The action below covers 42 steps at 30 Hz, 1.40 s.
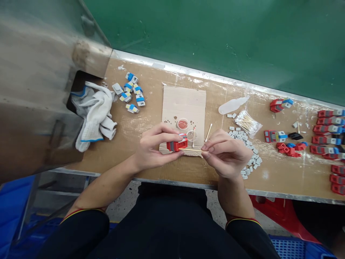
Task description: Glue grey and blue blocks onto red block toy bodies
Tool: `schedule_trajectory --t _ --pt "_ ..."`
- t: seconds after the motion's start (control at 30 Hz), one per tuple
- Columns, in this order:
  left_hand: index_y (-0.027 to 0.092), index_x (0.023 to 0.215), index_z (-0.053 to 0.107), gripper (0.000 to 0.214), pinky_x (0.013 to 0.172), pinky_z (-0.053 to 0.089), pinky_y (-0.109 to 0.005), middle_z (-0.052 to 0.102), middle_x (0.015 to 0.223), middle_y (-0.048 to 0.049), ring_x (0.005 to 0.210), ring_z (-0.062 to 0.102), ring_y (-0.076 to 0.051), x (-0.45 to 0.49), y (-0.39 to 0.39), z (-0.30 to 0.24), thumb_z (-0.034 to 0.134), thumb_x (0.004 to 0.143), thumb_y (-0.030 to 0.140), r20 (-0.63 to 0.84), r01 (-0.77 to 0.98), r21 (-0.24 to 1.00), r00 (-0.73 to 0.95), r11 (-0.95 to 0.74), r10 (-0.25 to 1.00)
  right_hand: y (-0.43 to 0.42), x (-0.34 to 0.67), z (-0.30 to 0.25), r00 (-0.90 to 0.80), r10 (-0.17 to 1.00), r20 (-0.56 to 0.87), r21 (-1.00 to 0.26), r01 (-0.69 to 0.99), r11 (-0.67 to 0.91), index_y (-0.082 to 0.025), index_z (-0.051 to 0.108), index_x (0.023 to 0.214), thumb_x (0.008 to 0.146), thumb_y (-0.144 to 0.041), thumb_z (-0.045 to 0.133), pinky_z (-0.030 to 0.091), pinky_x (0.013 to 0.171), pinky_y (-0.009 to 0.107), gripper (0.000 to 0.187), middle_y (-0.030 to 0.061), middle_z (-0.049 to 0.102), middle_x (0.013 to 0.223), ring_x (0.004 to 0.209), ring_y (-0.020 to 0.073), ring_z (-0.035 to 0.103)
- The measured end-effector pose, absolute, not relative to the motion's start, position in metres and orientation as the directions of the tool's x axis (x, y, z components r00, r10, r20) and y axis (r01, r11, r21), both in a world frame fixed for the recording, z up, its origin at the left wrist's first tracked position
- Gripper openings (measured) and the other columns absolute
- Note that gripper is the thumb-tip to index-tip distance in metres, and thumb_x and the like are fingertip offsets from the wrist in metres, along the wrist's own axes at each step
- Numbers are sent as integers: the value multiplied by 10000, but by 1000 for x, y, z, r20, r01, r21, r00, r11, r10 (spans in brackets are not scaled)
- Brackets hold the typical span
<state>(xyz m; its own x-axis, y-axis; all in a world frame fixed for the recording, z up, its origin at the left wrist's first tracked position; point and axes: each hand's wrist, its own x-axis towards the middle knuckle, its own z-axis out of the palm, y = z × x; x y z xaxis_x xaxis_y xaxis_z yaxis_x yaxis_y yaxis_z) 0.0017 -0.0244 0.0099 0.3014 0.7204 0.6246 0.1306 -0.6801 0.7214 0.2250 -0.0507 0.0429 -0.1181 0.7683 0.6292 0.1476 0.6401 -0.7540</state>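
Note:
My left hand (157, 144) is closed on a small red plastic toy part (174, 145) with a grey and white top. Between thumb and fingers, my right hand (229, 153) pinches a thin wooden stick (192, 150) that looks like a cotton swab. Its far end reaches the red part's front face; the tip is too small to make out. Just behind the hands, a small cup of reddish liquid (183, 124) stands on a cardboard sheet (184, 100). Near it are a clear round cup (192, 136), a red-tipped cotton swab (193, 138) and another cotton swab (208, 132).
White gloves (94, 115) and several white-blue parts (129, 87) lie left. To the right are a bag of cotton swabs (246, 122), many small grey pieces (252, 154), a white translucent piece (233, 105) and red-blue toy assemblies (276, 136). A metal panel (40, 90) borders the left side.

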Motion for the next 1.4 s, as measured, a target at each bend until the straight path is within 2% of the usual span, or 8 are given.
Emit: schedule_trajectory --t 0.4,0.8,0.9,1.0,1.1,1.2,1.3,1.4 --pt "220 1044 778 254 712 641 -252 769 992 -43 824 752 -143 -1 -24 16 905 827 257 621 176 699 333 -693 710 -52 232 43 -108 799 591 -789 130 601 -234 731 878 807 -49 822 553 569 310 218 -14 784 763 624 153 706" --pt "209 1034 759 233 711 636 -253 730 973 -31 809 727 -132 -4 -23 17 888 843 245 631 197 685 321 -701 706 -51 251 46 -29 758 651 -728 255 636 -268 712 881 858 -103 787 505 556 323 183 -31 755 737 591 151 671" --pt "204 1035 757 244 703 628 -246 720 971 -30 805 719 -129 -5 -22 16 893 837 247 633 203 685 309 -700 710 -47 255 45 -186 814 551 -702 424 572 -261 688 844 871 -73 756 492 584 319 202 -33 748 739 620 149 655" --pt "204 1034 754 256 706 624 -241 716 968 -25 808 719 -128 -6 -22 15 900 829 252 630 203 690 304 -695 714 -41 252 39 -382 821 423 -578 584 570 -242 651 812 913 -79 691 476 595 308 197 -26 723 719 625 143 598" --pt "199 1034 752 255 730 626 -241 729 964 -27 816 729 -129 -7 -21 15 898 831 251 627 201 694 305 -692 717 -38 249 33 -462 805 373 -500 631 593 -235 628 807 939 -87 645 459 589 304 199 -24 704 705 614 139 551" --pt "191 1047 745 264 739 633 -246 766 975 -41 821 748 -136 -6 -21 16 893 841 262 622 187 699 316 -690 716 -40 250 34 -386 807 448 -555 587 589 -245 635 833 922 -76 680 463 593 307 196 -31 720 729 620 138 587" --pt "183 1062 730 298 734 641 -250 797 960 -48 811 762 -144 -4 -20 16 900 837 281 623 161 708 316 -688 716 -47 251 40 -157 791 591 -669 453 590 -262 662 863 896 -92 742 489 592 319 190 -35 740 756 632 145 652" --pt "177 1009 719 298 698 632 -233 795 889 -34 764 755 -135 -2 -20 17 913 823 303 628 140 707 327 -694 706 -52 245 44 -17 748 663 -702 330 630 -269 670 859 899 -158 772 505 569 332 155 -37 745 741 601 148 668"
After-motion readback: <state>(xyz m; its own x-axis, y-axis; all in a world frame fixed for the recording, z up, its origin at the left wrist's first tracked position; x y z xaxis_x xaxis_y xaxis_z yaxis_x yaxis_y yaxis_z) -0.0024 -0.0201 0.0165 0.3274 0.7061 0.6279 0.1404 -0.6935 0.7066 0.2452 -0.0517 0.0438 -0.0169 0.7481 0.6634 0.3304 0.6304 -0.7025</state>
